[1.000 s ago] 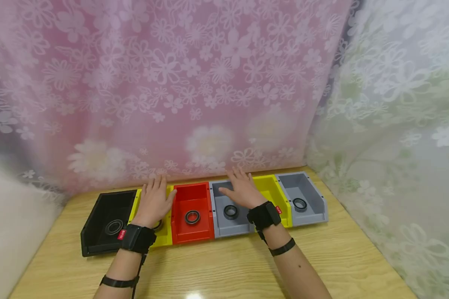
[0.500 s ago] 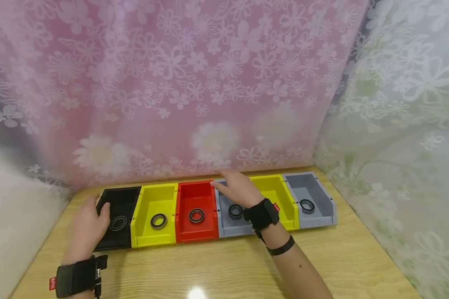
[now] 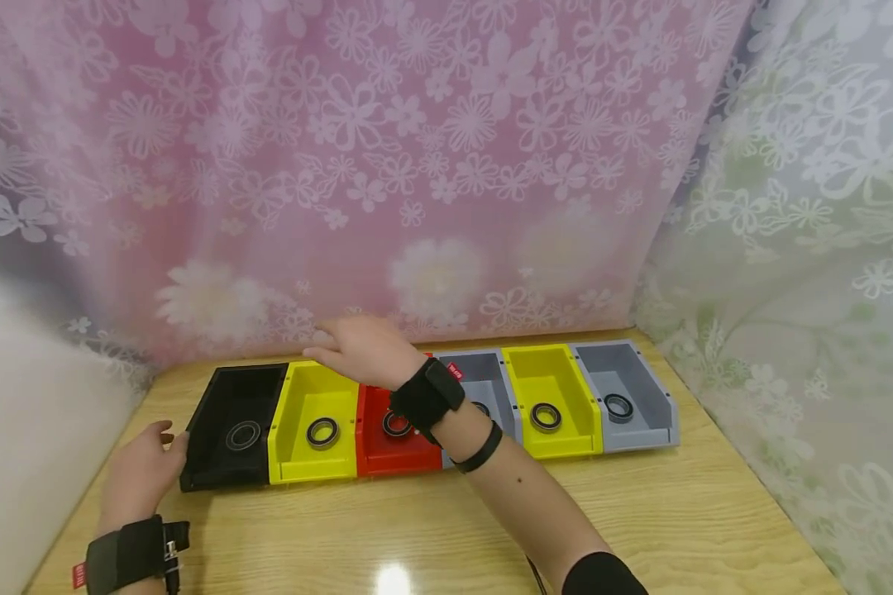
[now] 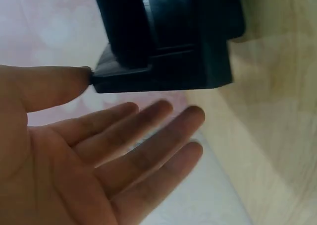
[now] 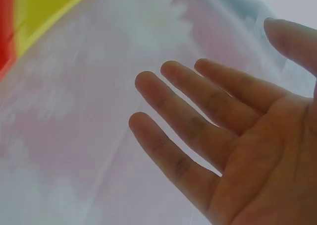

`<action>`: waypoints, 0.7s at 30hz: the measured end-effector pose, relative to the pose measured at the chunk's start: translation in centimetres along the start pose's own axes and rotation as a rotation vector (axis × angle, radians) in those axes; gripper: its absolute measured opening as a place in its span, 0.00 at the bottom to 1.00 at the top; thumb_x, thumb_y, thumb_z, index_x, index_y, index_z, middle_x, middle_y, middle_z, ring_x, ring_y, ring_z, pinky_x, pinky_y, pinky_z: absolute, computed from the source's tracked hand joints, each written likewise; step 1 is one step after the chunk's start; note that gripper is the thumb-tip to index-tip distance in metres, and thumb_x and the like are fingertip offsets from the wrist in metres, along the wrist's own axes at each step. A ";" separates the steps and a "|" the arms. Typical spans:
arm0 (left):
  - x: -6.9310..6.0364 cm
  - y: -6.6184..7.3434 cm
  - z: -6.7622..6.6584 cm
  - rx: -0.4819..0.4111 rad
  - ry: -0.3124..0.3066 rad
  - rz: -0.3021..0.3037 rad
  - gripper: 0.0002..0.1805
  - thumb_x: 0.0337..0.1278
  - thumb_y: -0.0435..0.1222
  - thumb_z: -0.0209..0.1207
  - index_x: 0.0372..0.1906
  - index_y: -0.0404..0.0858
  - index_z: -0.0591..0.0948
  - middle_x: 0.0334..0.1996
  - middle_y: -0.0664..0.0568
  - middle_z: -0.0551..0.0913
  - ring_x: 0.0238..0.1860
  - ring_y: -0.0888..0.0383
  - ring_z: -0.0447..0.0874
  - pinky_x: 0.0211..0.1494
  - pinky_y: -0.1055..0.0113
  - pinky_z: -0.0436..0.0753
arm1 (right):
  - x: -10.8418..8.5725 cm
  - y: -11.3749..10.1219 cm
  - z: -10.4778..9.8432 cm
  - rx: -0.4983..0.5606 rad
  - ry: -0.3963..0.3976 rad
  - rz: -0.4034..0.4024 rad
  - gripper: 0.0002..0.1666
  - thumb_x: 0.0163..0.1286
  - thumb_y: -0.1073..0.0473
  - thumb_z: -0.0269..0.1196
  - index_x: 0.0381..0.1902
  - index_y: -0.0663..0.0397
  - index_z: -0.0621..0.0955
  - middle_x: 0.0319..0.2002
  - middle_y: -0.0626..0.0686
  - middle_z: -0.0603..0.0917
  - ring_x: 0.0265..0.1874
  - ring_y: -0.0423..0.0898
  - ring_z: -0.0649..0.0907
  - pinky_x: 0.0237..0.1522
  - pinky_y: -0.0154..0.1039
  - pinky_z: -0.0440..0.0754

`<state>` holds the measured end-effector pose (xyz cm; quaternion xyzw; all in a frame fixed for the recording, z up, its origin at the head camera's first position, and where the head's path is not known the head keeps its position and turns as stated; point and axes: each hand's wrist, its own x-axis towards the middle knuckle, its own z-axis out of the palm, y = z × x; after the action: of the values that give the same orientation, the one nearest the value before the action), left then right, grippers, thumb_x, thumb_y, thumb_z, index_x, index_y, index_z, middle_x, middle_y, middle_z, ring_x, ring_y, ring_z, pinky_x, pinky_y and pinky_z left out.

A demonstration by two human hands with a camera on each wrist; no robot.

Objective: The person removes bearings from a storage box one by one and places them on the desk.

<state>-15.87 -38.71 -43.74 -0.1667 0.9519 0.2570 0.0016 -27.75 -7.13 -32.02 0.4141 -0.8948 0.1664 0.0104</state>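
Observation:
In the head view my left hand (image 3: 141,471) is beside the front left corner of the black bin (image 3: 249,388). The left wrist view shows its thumb at the black bin's edge, apparently touching it, with the other fingers extended below. My right hand (image 3: 372,351) hovers above the back of the left yellow bin (image 3: 290,405) and the red bin (image 3: 375,459). Its fingers (image 5: 188,121) are spread and hold nothing. A ring-shaped bearing (image 3: 231,436) lies in the black bin, another bearing (image 3: 310,433) in the left yellow bin. The right forearm partly hides the red bin and its bearing (image 3: 386,425).
Right of the red bin, the row continues with a grey bin (image 3: 484,368), a second yellow bin (image 3: 539,364) and an end grey bin (image 3: 613,359). Each holds a bearing. The row stands on a wooden table (image 3: 446,529) before a flowered pink curtain (image 3: 446,182).
My left hand has left the left yellow bin and moved left, past the black bin to its outer side. My right hand has swung left from the middle grey bin. The head view has shifted slightly.

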 end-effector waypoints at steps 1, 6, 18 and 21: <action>0.0 -0.1 0.1 -0.004 -0.009 0.001 0.34 0.80 0.43 0.43 0.70 0.14 0.59 0.63 0.18 0.68 0.58 0.21 0.72 0.52 0.37 0.76 | 0.5 -0.7 0.4 -0.010 -0.012 -0.011 0.33 0.80 0.37 0.54 0.73 0.49 0.74 0.61 0.49 0.84 0.53 0.44 0.86 0.60 0.40 0.79; 0.2 -0.1 0.5 0.007 0.002 0.035 0.30 0.79 0.42 0.47 0.64 0.15 0.70 0.55 0.19 0.77 0.51 0.24 0.78 0.46 0.40 0.80 | 2.9 -4.2 3.4 -0.025 -0.079 -0.040 0.35 0.78 0.35 0.55 0.73 0.47 0.74 0.55 0.44 0.86 0.48 0.39 0.85 0.53 0.32 0.80; 0.3 0.0 0.8 0.015 0.008 0.046 0.24 0.74 0.33 0.53 0.60 0.14 0.72 0.50 0.18 0.79 0.43 0.26 0.82 0.39 0.45 0.83 | 7.3 -8.7 14.3 -0.018 -0.203 -0.041 0.34 0.78 0.39 0.59 0.77 0.38 0.69 0.68 0.37 0.76 0.65 0.32 0.76 0.61 0.24 0.71; 0.4 0.0 0.9 0.016 0.012 0.044 0.24 0.74 0.34 0.54 0.61 0.14 0.73 0.50 0.19 0.79 0.44 0.26 0.82 0.39 0.44 0.83 | 7.6 -9.3 16.3 -0.093 -0.184 -0.021 0.36 0.76 0.38 0.61 0.77 0.37 0.69 0.69 0.37 0.75 0.66 0.31 0.75 0.61 0.25 0.72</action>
<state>-16.33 -38.38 -44.52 -0.1474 0.9574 0.2482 -0.0086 -23.88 -23.30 -43.57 0.4361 -0.8944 0.0860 -0.0508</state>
